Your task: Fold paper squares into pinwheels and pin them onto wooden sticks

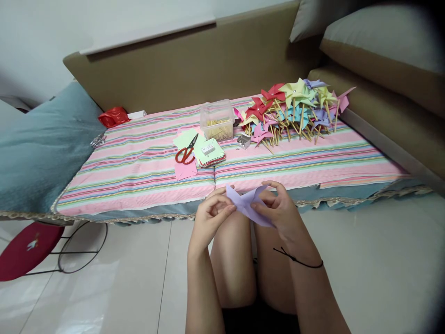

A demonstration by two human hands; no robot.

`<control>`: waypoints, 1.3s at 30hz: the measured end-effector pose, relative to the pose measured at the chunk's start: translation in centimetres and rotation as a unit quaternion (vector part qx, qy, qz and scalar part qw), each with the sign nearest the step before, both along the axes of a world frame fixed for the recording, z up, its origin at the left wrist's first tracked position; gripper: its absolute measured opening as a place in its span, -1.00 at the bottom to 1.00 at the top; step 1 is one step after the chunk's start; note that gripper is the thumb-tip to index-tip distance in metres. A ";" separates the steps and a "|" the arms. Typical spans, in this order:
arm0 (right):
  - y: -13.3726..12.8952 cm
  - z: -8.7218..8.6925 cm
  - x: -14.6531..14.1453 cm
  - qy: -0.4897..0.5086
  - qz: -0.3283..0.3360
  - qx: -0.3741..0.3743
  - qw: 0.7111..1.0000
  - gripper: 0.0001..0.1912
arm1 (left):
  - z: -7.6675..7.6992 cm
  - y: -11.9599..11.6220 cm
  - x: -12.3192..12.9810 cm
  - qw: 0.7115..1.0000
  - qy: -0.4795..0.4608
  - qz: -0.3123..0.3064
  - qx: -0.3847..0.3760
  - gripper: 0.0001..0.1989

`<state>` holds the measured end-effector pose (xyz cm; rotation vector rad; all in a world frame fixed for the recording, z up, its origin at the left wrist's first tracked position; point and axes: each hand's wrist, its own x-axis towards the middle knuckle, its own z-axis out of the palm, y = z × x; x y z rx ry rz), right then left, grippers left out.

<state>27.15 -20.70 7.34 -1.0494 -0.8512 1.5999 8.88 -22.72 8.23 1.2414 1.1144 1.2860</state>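
A sheet of purple paper (247, 202) with raised, bent corners is held above my knees. My left hand (216, 209) pinches its left side between thumb and fingers. On the other side my right hand (276, 206) grips it, the fingers bent around the paper's edge. Whether anything lies under the paper is hidden. Beyond my hands, a stack of cut paper squares (212, 160) lies on the striped cloth, with red-handled scissors (187, 152) beside it. A small white box (208, 149) rests on that stack.
Many finished paper pinwheels (294, 109) are heaped at the back right. A clear plastic box (217, 121) holds thin sticks, and a small open box (244, 141) stands beside it. A red plastic bag (114, 117) lies far left. A red stool (31, 248) is on the floor.
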 end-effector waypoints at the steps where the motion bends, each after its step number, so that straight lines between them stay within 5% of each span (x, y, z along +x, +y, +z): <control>1: 0.0 0.0 0.0 -0.002 0.000 0.004 1.000 -0.30 | -0.1 0.0 0.0 1.000 -0.021 -0.003 -0.010 -0.90; 10: 0.1 0.2 0.0 -0.009 0.003 0.026 1.000 -0.34 | 0.3 0.3 0.7 0.998 -0.047 -0.023 -0.021 -0.89; 23: -0.2 -0.2 -0.2 -0.018 -0.005 0.024 1.000 -0.31 | 0.1 0.2 2.3 0.997 0.049 0.055 -0.036 -0.80; 39: -0.2 0.0 -0.2 -0.017 -0.005 0.022 1.000 -0.30 | 0.7 0.2 3.2 0.993 0.021 0.092 -0.066 -0.79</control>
